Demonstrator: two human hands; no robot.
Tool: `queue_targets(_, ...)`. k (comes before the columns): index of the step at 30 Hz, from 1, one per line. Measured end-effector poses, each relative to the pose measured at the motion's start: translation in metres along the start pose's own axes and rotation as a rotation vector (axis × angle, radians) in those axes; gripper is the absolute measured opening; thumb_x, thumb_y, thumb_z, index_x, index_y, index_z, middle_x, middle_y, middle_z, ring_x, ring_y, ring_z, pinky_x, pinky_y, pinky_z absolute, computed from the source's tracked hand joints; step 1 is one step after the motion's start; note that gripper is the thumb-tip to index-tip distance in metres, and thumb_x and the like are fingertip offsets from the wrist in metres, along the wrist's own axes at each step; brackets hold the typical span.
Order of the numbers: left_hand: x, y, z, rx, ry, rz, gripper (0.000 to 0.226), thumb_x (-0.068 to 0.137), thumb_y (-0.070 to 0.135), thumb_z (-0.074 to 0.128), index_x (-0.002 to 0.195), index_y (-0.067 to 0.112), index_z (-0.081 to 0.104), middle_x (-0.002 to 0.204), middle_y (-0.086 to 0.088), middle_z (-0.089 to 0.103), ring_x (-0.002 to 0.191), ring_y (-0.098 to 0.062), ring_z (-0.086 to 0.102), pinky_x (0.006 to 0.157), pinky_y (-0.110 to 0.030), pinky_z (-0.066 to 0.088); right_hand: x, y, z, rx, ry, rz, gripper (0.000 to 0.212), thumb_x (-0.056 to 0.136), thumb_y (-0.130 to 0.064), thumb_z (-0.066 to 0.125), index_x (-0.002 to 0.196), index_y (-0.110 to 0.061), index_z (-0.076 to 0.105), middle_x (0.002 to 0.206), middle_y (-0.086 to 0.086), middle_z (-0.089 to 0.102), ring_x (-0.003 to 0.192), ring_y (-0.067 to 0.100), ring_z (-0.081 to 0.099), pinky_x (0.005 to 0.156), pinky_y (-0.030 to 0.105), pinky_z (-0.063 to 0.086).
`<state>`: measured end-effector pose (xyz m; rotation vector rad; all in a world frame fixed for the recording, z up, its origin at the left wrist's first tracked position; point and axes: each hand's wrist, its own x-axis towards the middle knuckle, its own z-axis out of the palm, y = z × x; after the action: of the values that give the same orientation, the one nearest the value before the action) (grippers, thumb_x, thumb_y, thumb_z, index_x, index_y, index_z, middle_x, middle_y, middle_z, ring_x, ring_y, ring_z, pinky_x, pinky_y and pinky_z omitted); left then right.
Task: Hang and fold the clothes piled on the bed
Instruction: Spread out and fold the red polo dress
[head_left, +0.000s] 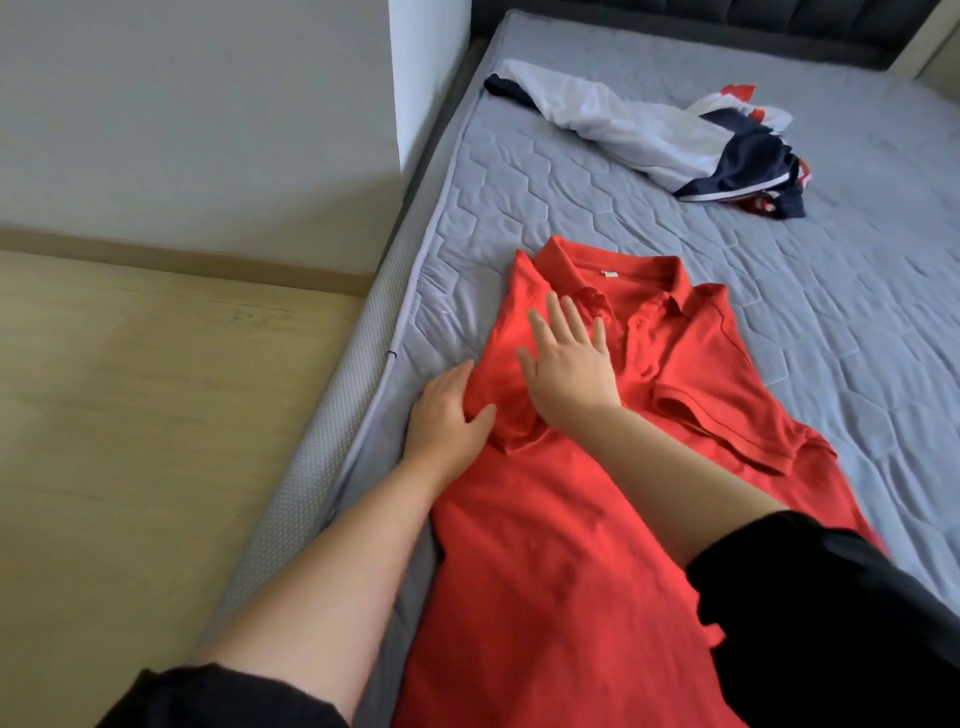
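Underneath, grey quilted mattress, wooden floor

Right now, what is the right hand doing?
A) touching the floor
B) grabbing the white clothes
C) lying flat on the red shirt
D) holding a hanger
C: the right hand lies flat, fingers straight, on the red shirt, far from the white clothes and holding nothing.

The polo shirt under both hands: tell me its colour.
The polo shirt is plain red, collar included; the head view shows it clearly.
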<state>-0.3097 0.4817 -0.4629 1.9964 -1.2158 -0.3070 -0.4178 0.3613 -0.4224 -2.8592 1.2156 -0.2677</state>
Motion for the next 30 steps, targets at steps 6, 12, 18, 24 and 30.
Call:
queue_targets(6,-0.007,-0.003,-0.020,-0.244,-0.066,-0.342,0.049,0.079,0.015,0.070,0.125,0.014,0.054,0.109,-0.003,0.063,0.102,-0.019,0.060,0.083,-0.023,0.040,-0.055,0.009,0.018,-0.051,-0.222,-0.012,0.062,0.099,-0.051,0.025,0.153,-0.025,0.009,0.161,0.000,0.005,0.148,0.018,0.002,0.117,0.046,0.001)
queue_targets(12,-0.051,0.003,-0.046,-0.752,-0.345,-0.684,0.019,0.082,0.015,0.072,0.099,0.013,0.064,0.089,-0.005,0.073,0.070,-0.012,0.069,0.058,-0.024,0.055,-0.080,-0.001,0.013,0.017,-0.261,0.057,0.064,0.099,-0.047,0.027,0.153,-0.020,0.005,0.161,0.002,0.000,0.148,0.018,-0.001,0.118,0.043,0.001)
queue_targets(18,-0.102,0.021,-0.058,-0.800,-0.627,-0.817,0.008,0.083,0.003,0.068,0.090,0.006,0.066,0.073,-0.005,0.071,0.058,-0.012,0.067,0.058,-0.024,0.057,-0.100,-0.007,0.005,0.033,-0.259,0.077,0.065,0.099,-0.043,0.030,0.153,-0.015,0.008,0.161,0.004,0.003,0.148,0.020,0.002,0.118,0.045,0.007)
queue_targets(24,-0.141,0.020,-0.079,-0.736,-0.683,-0.874,0.008,0.085,0.010,0.069,0.084,0.011,0.061,0.054,0.002,0.065,0.034,-0.004,0.050,0.037,-0.014,0.041,-0.116,-0.008,0.000,0.071,-0.208,0.096,0.061,0.098,-0.038,0.033,0.152,-0.014,0.016,0.161,0.005,0.008,0.148,0.020,0.005,0.118,0.044,0.008)
queue_targets(30,-0.155,0.025,-0.087,-0.767,-0.765,-0.853,0.005,0.087,0.013,0.065,0.092,0.011,0.066,0.080,-0.003,0.072,0.068,-0.012,0.066,0.067,-0.027,0.056,-0.122,-0.022,-0.007,0.104,-0.127,0.110,0.059,0.097,-0.033,0.040,0.149,-0.011,0.023,0.160,0.011,0.010,0.147,0.025,0.007,0.117,0.046,0.009)
